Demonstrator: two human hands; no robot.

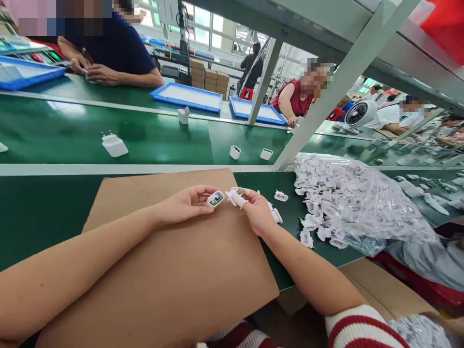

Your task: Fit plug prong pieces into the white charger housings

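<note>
Hands meet over the brown cardboard sheet [174,270] on the green table [43,212]: our left hand [186,203] pinches a white open charger shell [216,198], our right hand [255,212] grips a white plug piece [234,197], just beside the heap of white plastic parts [326,203].

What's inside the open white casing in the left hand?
Inside the white casing held by the left hand, green and yellowish parts show through the open end. Anything deeper is hidden by the casing walls and fingers.
</note>
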